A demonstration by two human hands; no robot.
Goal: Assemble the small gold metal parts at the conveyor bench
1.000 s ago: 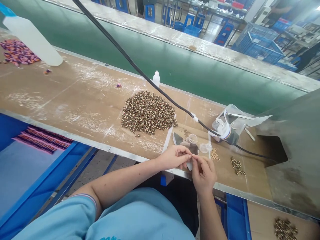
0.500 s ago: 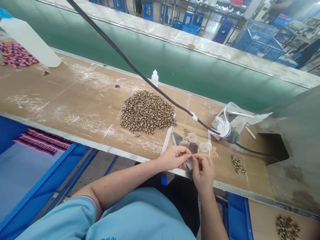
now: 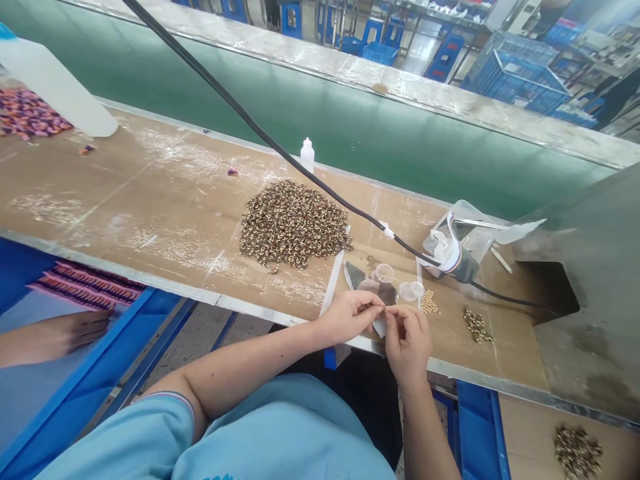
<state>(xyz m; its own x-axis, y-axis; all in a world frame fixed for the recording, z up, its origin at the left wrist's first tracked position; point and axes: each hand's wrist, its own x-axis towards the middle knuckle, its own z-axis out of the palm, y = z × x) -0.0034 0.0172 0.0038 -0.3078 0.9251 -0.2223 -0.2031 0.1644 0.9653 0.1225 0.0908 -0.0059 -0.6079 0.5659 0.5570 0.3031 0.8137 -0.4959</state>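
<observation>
My left hand [image 3: 353, 315] and my right hand [image 3: 409, 340] meet fingertip to fingertip over the table's near edge. Both are pinched, and whatever lies between the fingertips is too small to name. Just beyond them are a dark grey sheet [image 3: 354, 275], a small round clear dish [image 3: 384, 273] and another clear round piece [image 3: 411, 291]. Small tan beads [image 3: 429, 302] lie to the right of the dishes. Farther right is a small heap of brown and gold pieces [image 3: 477, 325]. A large pile of similar pieces [image 3: 295, 224] sits beyond my left hand.
A black cable [image 3: 240, 110] crosses above the table. White bottle [image 3: 307, 155] stands at the far edge; a clear tray [image 3: 467, 230] is at right. A large jug [image 3: 65, 87] is at far left. Another person's hand [image 3: 83, 335] reaches over the blue bin [image 3: 95, 380].
Another person's hand has come into view at the lower left, over the blue bin. My hands remain together in nearly the same place, and the view has shifted slightly.
</observation>
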